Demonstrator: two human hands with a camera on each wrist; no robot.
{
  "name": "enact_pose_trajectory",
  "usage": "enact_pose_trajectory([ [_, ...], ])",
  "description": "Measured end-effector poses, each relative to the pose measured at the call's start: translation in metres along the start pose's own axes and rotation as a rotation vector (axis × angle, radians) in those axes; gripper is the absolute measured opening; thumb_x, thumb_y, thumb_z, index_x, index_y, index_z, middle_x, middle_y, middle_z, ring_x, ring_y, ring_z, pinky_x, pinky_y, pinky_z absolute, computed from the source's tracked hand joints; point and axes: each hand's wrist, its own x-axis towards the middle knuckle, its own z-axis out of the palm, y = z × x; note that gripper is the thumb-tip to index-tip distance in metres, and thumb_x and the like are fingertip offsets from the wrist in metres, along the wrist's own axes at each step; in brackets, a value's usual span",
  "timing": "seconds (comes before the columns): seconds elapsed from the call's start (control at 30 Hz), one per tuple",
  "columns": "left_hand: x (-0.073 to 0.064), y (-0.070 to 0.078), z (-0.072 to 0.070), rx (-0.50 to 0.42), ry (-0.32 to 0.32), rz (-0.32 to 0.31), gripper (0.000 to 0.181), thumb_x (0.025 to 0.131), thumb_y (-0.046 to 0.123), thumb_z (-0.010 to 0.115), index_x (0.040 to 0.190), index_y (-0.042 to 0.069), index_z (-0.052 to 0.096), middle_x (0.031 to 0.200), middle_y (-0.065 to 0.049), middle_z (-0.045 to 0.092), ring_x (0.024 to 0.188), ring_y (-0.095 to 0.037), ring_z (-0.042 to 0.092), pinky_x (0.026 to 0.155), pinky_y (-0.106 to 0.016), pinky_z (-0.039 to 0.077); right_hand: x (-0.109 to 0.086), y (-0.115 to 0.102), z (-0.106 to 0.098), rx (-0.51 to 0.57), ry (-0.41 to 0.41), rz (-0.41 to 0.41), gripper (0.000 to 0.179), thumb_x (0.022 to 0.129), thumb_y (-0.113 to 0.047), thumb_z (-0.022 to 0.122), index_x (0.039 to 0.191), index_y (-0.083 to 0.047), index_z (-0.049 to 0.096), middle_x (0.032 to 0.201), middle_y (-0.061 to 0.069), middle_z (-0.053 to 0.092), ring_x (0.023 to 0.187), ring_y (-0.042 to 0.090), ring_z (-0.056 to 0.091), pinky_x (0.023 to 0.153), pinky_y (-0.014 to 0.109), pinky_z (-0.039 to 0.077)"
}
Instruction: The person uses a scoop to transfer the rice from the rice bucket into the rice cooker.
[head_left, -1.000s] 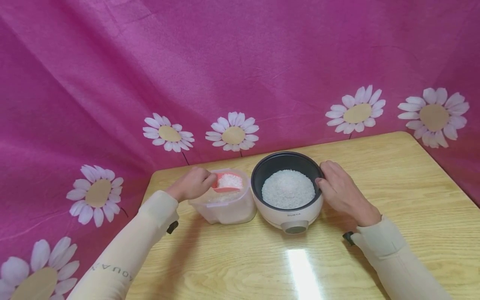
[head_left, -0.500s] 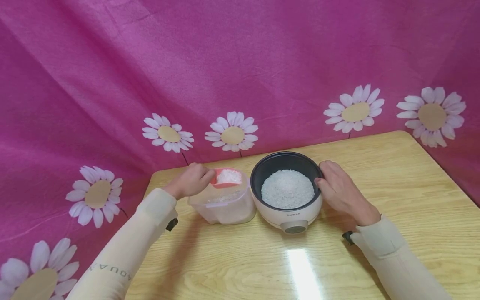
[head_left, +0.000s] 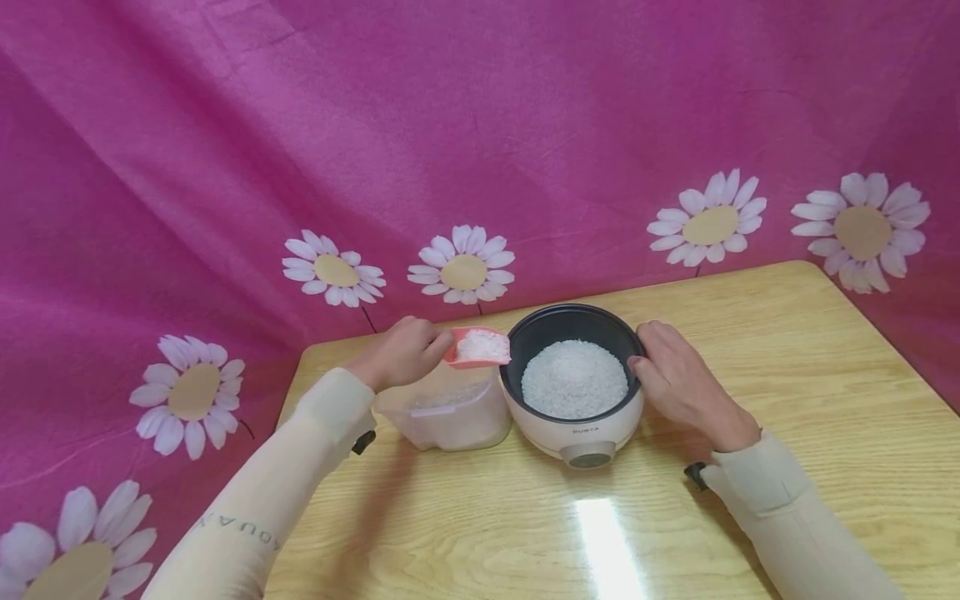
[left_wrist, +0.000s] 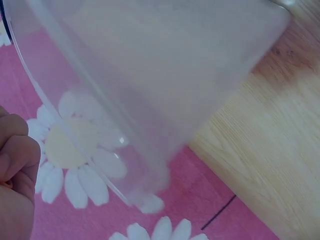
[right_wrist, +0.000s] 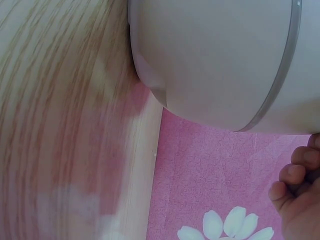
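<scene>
A pink-red scoop [head_left: 480, 362] heaped with white rice is gripped by the handle in my left hand [head_left: 401, 352]. It hangs above the right side of a translucent plastic container [head_left: 457, 425], its tip beside the rice cooker's rim. The cooker [head_left: 540, 429] is white with a dark inner pot, and a mound of rice [head_left: 576, 379] lies inside. My right hand [head_left: 686, 383] holds the cooker's right rim, thumb at the edge. Curled fingers [right_wrist: 292, 172] show beside the cooker body [right_wrist: 215, 60] in the right wrist view. The left wrist view shows the container's wall [left_wrist: 165, 65] and part of my left hand [left_wrist: 17, 165].
Container and cooker stand side by side on a wooden table [head_left: 480, 525]. Behind and left of the table hangs a magenta cloth [head_left: 480, 125] printed with white daisies.
My left hand has lifted the filled scoop up from within the container and moved it right, toward the cooker. My right hand stays on the cooker rim.
</scene>
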Motion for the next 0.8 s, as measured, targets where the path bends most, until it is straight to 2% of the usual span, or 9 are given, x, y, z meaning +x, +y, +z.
enact_pose_trajectory([
  [0.17, 0.006, 0.009, 0.002, 0.027, -0.028, 0.004, 0.041, 0.102, 0.024, 0.043, 0.062, 0.017, 0.046, 0.055, 0.005, 0.033, 0.049, -0.011, 0.03, 0.054, -0.026, 0.031, 0.0, -0.001, 0.0, 0.002, 0.0, 0.0, 0.004, 0.094, -0.009, 0.047, 0.092, -0.006, 0.049, 0.084, 0.005, 0.045, 0.083, 0.017, 0.04, 0.074, 0.031, 0.033],
  [0.4, 0.013, 0.018, 0.003, 0.155, -0.016, 0.057, 0.04, 0.102, 0.026, 0.044, 0.062, 0.017, 0.047, 0.056, 0.005, 0.036, 0.051, -0.011, 0.033, 0.054, -0.026, 0.03, -0.001, -0.001, 0.0, 0.007, -0.003, 0.007, 0.004, 0.094, -0.009, 0.047, 0.093, -0.006, 0.049, 0.083, 0.004, 0.044, 0.082, 0.017, 0.04, 0.073, 0.031, 0.033],
  [0.57, 0.016, 0.023, 0.003, 0.229, -0.02, 0.082, 0.041, 0.102, 0.029, 0.047, 0.063, 0.017, 0.053, 0.057, 0.005, 0.038, 0.051, -0.011, 0.036, 0.055, -0.025, 0.033, -0.001, 0.0, 0.0, 0.006, -0.006, 0.01, 0.004, 0.094, -0.01, 0.047, 0.094, -0.006, 0.05, 0.084, 0.005, 0.045, 0.083, 0.017, 0.04, 0.073, 0.031, 0.033],
  [0.8, 0.019, 0.028, 0.002, 0.274, -0.036, 0.105, 0.038, 0.102, 0.029, 0.048, 0.072, 0.015, 0.067, 0.058, 0.006, 0.04, 0.051, -0.01, 0.037, 0.054, -0.024, 0.033, -0.001, 0.0, 0.0, 0.004, -0.004, 0.008, 0.004, 0.093, -0.01, 0.048, 0.092, -0.007, 0.05, 0.083, 0.005, 0.045, 0.082, 0.017, 0.04, 0.073, 0.031, 0.033],
])
